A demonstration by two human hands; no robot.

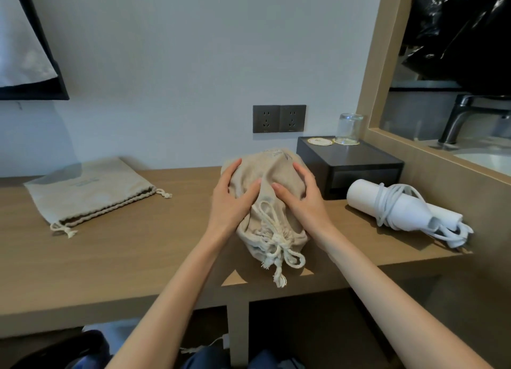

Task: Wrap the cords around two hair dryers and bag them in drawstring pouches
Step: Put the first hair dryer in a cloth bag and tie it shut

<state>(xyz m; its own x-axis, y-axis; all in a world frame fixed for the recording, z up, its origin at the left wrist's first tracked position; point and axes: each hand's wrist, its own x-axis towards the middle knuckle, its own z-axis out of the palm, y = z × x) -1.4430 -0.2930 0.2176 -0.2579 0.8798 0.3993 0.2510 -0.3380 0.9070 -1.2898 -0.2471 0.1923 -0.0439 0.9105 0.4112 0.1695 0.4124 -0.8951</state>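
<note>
A full beige drawstring pouch (272, 175) lies on the wooden desk (138, 252), its mouth pulled tight and its cord tied toward me. My left hand (232, 200) rests on its left side and my right hand (300, 200) on its right side, fingers spread and laid flat over the cloth. A white hair dryer (398, 205) with its cord wound round it lies on the desk at the right. A flat, empty beige pouch (91, 191) lies at the left.
A black box (356, 164) with a glass tumbler (349, 128) and coasters stands behind the pouch. Wall sockets (279, 119) sit above the desk. A wooden partition (442, 175) with a sink and tap behind it closes off the right side.
</note>
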